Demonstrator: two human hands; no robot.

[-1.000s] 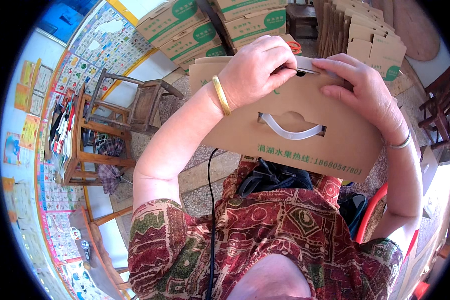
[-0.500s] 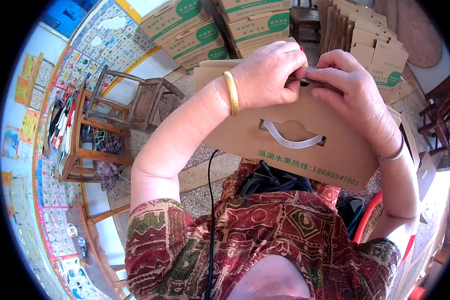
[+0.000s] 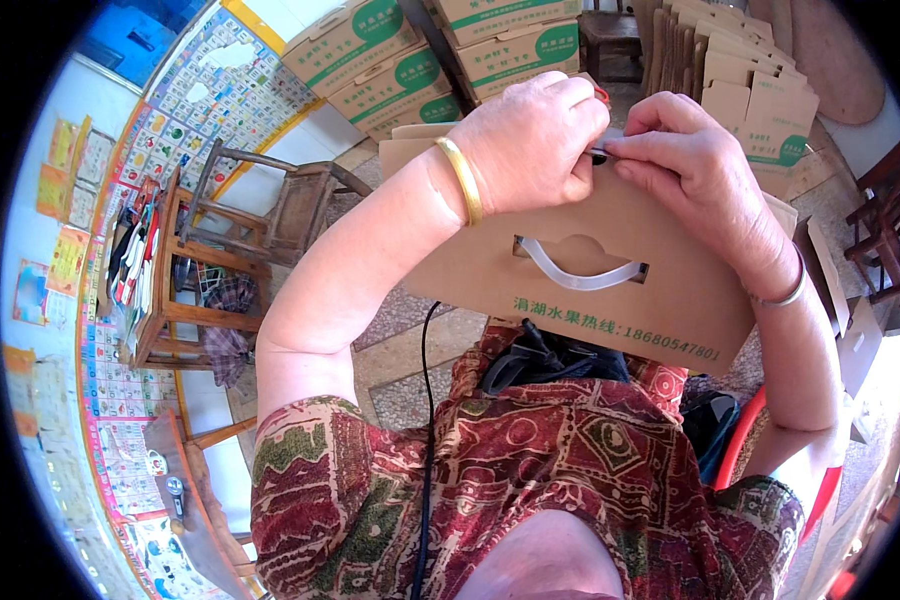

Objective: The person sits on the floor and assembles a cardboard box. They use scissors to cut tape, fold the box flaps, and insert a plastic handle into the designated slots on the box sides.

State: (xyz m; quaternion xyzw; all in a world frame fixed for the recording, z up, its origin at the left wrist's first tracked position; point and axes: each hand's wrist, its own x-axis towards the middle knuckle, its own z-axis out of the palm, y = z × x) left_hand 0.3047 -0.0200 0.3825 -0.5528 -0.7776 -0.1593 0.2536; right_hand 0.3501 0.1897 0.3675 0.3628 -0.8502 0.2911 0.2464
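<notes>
A brown cardboard carton (image 3: 580, 222) rests over my lap, tilted, with green print along its near edge. A translucent plastic handle (image 3: 570, 276) is fitted through two slots in its near face and bows toward me. At the carton's far part, my left hand (image 3: 542, 145), with a gold bangle, is closed with its fingertips curled under. Close beside it, my right hand (image 3: 685, 170) pinches a thin greyish strip (image 3: 610, 145) at a small dark hole. What my left fingers hold is hidden. A bit of red shows behind the left hand.
Stacked printed cartons (image 3: 395, 75) stand far left of centre. Flattened cartons (image 3: 730, 80) lean in a row at the far right. Left are a wooden chair (image 3: 310, 205) and a wooden rack (image 3: 160, 300). A black cable (image 3: 427, 400) hangs down my front.
Both hands have moved slightly left and away from me, still close together. The carton has shifted slightly the same way. The view has turned a little.
</notes>
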